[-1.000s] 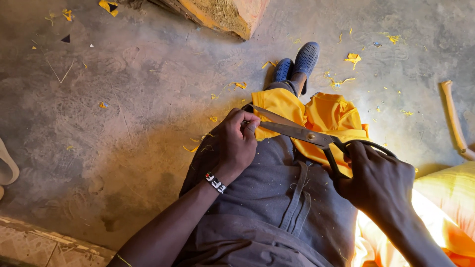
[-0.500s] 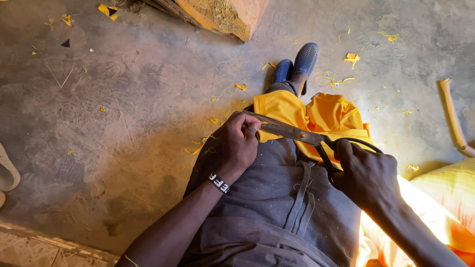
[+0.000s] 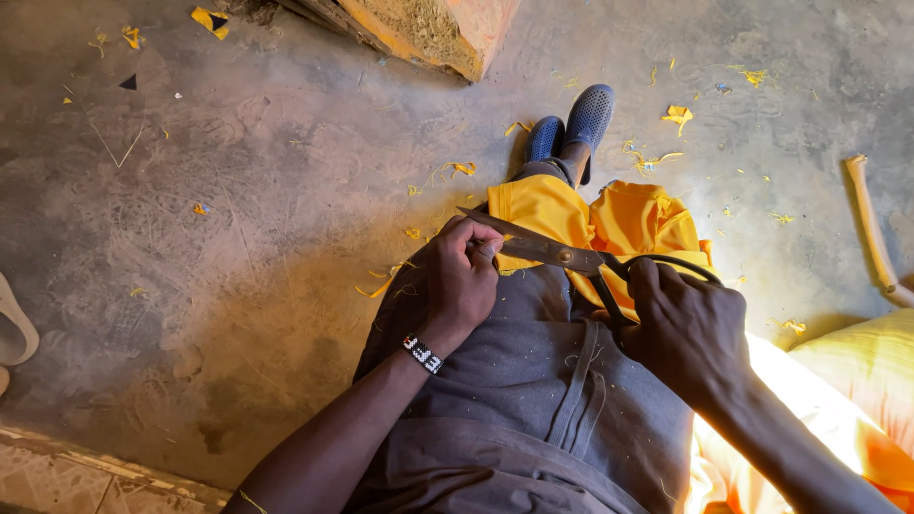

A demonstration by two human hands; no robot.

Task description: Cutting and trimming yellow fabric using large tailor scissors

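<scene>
The right hand [image 3: 690, 328] gripped the black handles of large scissors [image 3: 562, 255], fingers curled through the loops. The left hand [image 3: 464, 276] pinched the edge of yellow cloth [image 3: 590, 224], fingers pressed together beside the blades. Cloth lay over the grey-trousered knee [image 3: 533, 371], above a scrap-strewn concrete floor [image 3: 238, 238].
</scene>
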